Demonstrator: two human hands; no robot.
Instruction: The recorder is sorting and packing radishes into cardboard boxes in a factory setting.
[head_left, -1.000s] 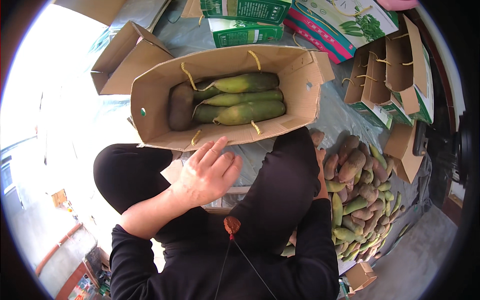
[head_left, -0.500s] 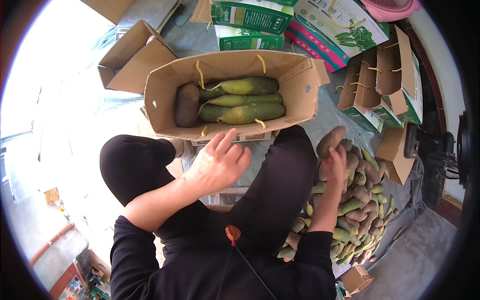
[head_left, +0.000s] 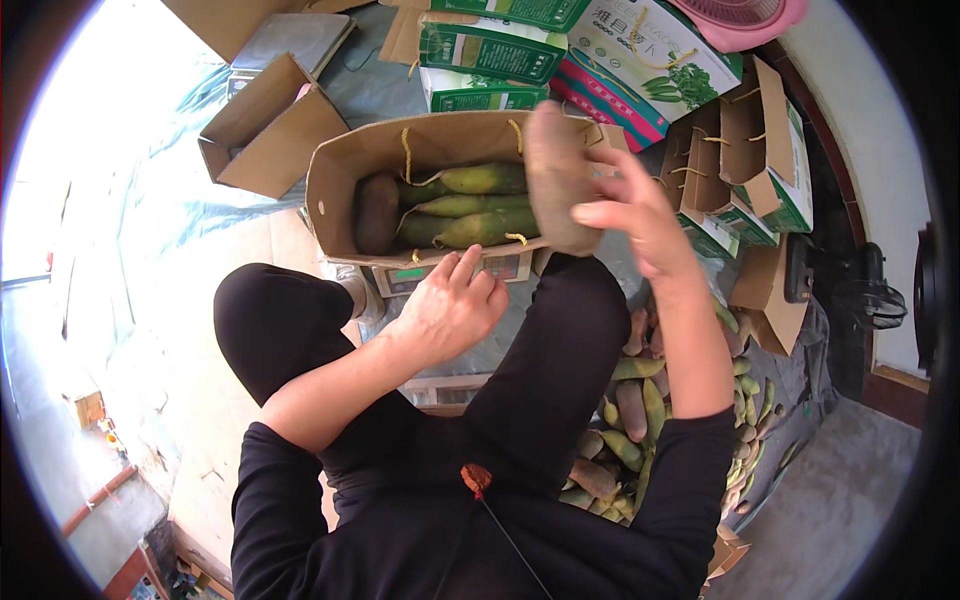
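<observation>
Grasping a motion-blurred brown root vegetable (head_left: 558, 185) in the curled right hand (head_left: 645, 215), holding it over the right end of the open cardboard box (head_left: 455, 140). Poising a relaxed, unclenched left hand (head_left: 450, 310) by the box's near edge, between two yellow cord handles (head_left: 516, 238). Looking down on green radishes (head_left: 470, 205) lying inside beside another brown root (head_left: 377, 215), and on a mixed pile (head_left: 625, 450) beside the right thigh (head_left: 560, 350).

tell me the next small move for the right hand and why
Probably lower the brownish radish slowly into the cardboard box: the right hand holds it over the box's right end, green radishes lie inside, and the held one hides the space beneath, so room there is uncertain.
</observation>
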